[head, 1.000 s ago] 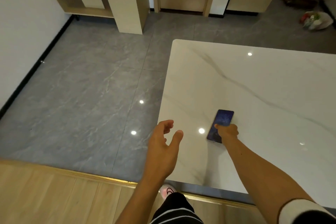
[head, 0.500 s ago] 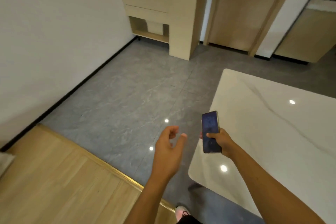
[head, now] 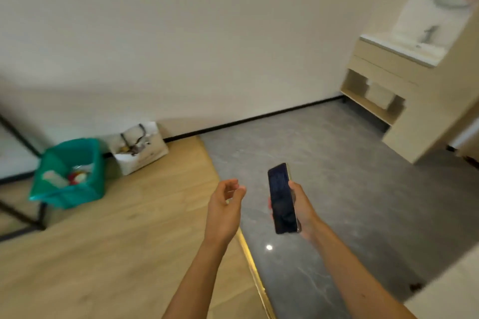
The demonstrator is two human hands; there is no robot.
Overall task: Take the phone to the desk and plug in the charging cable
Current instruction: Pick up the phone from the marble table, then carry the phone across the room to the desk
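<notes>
The phone (head: 282, 197) is a dark slab with a black screen facing me, held upright in the air above the grey floor. My right hand (head: 302, 208) grips it from the right side, fingers wrapped behind it. My left hand (head: 225, 204) hovers just left of the phone, empty, fingers loosely curled and apart. No desk and no charging cable show in this view.
A white marble table corner (head: 456, 290) is at the lower right. A teal lined bin (head: 68, 172) and a white bag (head: 141, 149) stand by the wall on the wood floor. Black frame legs (head: 18, 217) are at the left. A vanity cabinet (head: 383, 77) is far right.
My right hand lifted the phone off the marble table and carried it away. My view swung left, bringing the wood floor, bin and bag into sight.
</notes>
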